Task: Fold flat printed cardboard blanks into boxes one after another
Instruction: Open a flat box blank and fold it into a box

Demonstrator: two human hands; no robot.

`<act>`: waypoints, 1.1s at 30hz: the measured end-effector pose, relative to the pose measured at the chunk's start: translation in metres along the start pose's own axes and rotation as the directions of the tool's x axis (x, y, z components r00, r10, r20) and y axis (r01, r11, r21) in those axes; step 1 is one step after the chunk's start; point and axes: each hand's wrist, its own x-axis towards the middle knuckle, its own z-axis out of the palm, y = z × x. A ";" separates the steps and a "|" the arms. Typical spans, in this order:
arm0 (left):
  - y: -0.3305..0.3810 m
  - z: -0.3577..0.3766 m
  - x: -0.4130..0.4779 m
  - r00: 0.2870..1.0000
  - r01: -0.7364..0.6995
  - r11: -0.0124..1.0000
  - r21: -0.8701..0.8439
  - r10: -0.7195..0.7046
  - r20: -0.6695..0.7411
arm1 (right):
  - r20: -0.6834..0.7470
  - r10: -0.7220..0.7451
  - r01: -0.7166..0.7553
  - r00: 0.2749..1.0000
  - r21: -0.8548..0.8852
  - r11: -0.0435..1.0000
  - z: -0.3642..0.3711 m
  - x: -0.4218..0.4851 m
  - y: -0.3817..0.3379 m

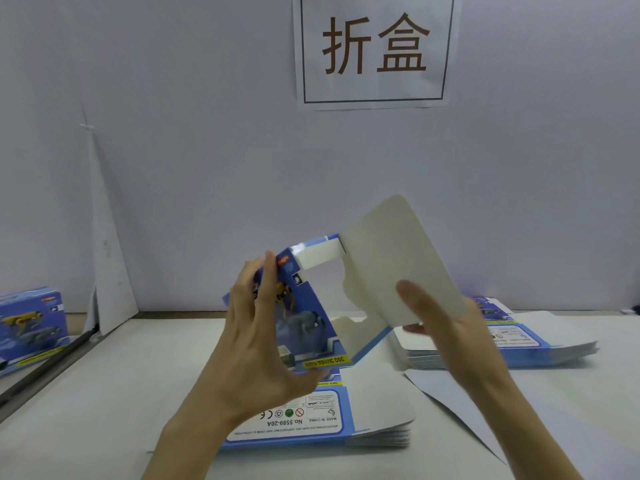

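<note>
Head view: left hand (254, 341) tight round the box (306, 318), right hand (450, 329) in a pinch on its flap (391, 254)

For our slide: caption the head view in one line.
Left hand grips a half-folded box; right hand holds its flap above stacked blanks.

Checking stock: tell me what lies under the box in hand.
A stack of flat blanks on the table, below the held box. The left hand hides the stack's left part.

blue printed box (304, 317) with plain white flap (398, 258).
</note>
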 end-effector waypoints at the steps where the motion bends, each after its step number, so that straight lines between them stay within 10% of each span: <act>1: -0.002 -0.001 -0.001 1.000 -0.019 1.000 0.017 0.018 0.013 | -0.045 -0.049 0.052 0.998 0.078 0.996 -0.004 0.002 0.000; 9: 0.007 0.005 -0.003 0.996 0.045 0.994 -0.100 -0.038 0.076 | 0.064 0.226 -0.209 0.972 0.676 0.707 -0.001 0.007 0.007; 13: 0.022 0.004 0.015 0.981 0.161 0.846 -0.509 -0.192 -0.008 | 0.371 0.542 -0.591 0.754 0.744 0.313 0.020 0.003 0.014; 17: 0.033 0.010 0.025 0.963 0.245 0.904 -0.349 -0.270 -0.023 | 0.562 0.575 -0.747 0.595 0.650 0.138 0.035 -0.008 0.019; 22: 0.014 -0.001 0.005 0.990 -0.132 0.991 0.014 0.132 0.043 | 0.452 0.585 -0.706 0.674 0.629 0.327 0.021 0.000 0.014; 33: 0.020 0.000 0.000 0.949 -0.299 0.939 0.168 0.311 -0.049 | 0.237 0.457 -0.511 0.857 0.489 0.706 -0.001 0.006 0.016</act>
